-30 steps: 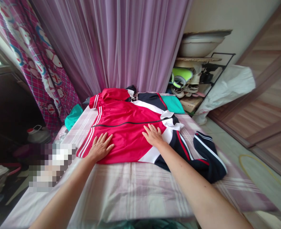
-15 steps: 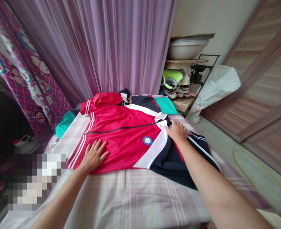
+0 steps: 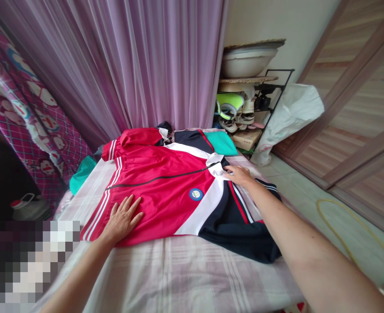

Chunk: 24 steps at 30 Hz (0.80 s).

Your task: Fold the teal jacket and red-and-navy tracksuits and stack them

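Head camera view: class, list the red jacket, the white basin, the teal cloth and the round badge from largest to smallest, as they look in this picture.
1. red jacket
2. white basin
3. teal cloth
4. round badge

The basin and cloth lie farther away, so their real sizes are unsure.

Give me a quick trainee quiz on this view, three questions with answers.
1. True or false: the left hand lies flat on the red part of the track jacket.
2. Which is nearest the right hand: A) the white collar, B) the round badge, C) the teal cloth?
3. What sits on top of the shoe rack?

Key: 1 true; 2 A; 3 a white basin.
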{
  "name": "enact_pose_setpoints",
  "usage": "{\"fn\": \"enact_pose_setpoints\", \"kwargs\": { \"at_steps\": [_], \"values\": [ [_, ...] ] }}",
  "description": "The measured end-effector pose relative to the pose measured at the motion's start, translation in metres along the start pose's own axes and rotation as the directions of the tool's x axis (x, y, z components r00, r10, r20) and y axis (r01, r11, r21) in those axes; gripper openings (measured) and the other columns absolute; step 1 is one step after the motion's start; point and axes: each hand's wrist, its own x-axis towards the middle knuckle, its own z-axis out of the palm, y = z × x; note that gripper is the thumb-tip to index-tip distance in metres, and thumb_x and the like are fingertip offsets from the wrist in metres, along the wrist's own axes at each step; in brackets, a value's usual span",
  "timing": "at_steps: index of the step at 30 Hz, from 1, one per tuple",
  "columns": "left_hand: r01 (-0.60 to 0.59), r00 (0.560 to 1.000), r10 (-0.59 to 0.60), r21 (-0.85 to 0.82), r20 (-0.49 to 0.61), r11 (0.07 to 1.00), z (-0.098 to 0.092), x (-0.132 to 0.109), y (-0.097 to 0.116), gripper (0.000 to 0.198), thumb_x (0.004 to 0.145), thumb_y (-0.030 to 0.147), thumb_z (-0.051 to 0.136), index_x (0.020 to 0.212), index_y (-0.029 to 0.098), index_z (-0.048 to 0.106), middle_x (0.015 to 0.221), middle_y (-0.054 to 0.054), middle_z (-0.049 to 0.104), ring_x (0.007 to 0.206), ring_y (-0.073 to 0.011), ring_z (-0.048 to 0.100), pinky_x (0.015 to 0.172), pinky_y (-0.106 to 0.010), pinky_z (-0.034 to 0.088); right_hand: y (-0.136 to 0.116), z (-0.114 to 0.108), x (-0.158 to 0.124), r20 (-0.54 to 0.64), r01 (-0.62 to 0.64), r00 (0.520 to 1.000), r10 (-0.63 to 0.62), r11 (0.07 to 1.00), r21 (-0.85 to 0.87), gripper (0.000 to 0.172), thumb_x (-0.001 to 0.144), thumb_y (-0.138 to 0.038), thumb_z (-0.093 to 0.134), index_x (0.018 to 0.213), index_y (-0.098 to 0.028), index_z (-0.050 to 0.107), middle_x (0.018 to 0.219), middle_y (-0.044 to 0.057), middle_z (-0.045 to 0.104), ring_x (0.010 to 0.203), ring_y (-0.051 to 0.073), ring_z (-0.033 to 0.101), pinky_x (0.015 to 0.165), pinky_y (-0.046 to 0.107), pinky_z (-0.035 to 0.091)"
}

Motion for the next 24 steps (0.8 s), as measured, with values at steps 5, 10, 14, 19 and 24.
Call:
{"fn": "enact_pose_setpoints", "kwargs": {
  "at_steps": [5, 10, 14, 19, 24],
  "values": [
    [-0.003, 1.0, 0.003, 0.017, -0.002, 1.0, -0.001, 0.0, 0.0, 0.059, 0.095, 0.05, 0.041, 0.15, 0.027, 0.044, 0.158, -0.012, 0.039, 0.146, -0.0318, 0.033, 0.117, -0.058, 0.024, -0.008, -0.007, 0.005, 0.063, -0.08, 0.995, 0.078, 0.996, 0.031, 0.041, 0.089, -0.054, 0.052, 0.112, -0.025, 0.07, 0.123, 0.007, 0.07, 0.111, 0.028, 0.062, 0.089, 0.037, 0.043],
    [-0.006, 1.0, 0.006, 0.02, -0.017, 1.0, 0.0, -0.001, -0.001, 0.059, 0.095, 0.048, 0.04, 0.15, 0.028, 0.043, 0.158, -0.011, 0.039, 0.146, -0.0312, 0.034, 0.117, -0.058, 0.024, -0.001, -0.012, 0.002, 0.025, -0.181, 0.983, 0.183, 0.982, -0.062, 0.037, 0.092, -0.053, 0.047, 0.097, -0.024, 0.069, 0.102, 0.006, 0.075, 0.101, 0.025, 0.065, 0.085, 0.035, 0.042],
    [-0.003, 1.0, 0.003, 0.02, -0.018, 1.0, 0.0, -0.001, 0.0, 0.059, 0.095, 0.049, 0.041, 0.15, 0.028, 0.043, 0.158, -0.011, 0.039, 0.145, -0.0315, 0.035, 0.117, -0.057, 0.025, 0.0, -0.015, -0.005, -0.061, -0.175, 0.984, 0.167, 0.972, -0.155, 0.034, 0.093, -0.047, 0.05, 0.109, -0.023, 0.067, 0.107, 0.009, 0.074, 0.106, 0.026, 0.063, 0.091, 0.037, 0.039],
    [-0.003, 1.0, 0.004, 0.03, -0.022, 1.0, 0.0, 0.0, 0.001, 0.059, 0.095, 0.049, 0.041, 0.15, 0.027, 0.043, 0.158, -0.011, 0.04, 0.145, -0.0322, 0.037, 0.117, -0.057, 0.025, -0.013, -0.025, -0.031, -0.174, -0.216, 0.965, 0.195, 0.97, -0.112, 0.033, 0.096, -0.033, 0.043, 0.117, -0.02, 0.066, 0.118, 0.011, 0.071, 0.107, 0.025, 0.063, 0.085, 0.033, 0.043],
    [-0.011, 0.999, 0.012, 0.031, -0.038, 0.999, 0.001, 0.002, 0.001, 0.058, 0.095, 0.049, 0.042, 0.149, 0.028, 0.045, 0.158, -0.011, 0.04, 0.145, -0.0321, 0.037, 0.116, -0.057, 0.026, -0.023, -0.026, -0.076, 0.038, -0.288, 0.955, 0.295, 0.949, -0.128, 0.031, 0.089, -0.048, 0.052, 0.093, -0.028, 0.075, 0.105, 0.005, 0.075, 0.098, 0.027, 0.067, 0.076, 0.034, 0.046]
  ]
}}
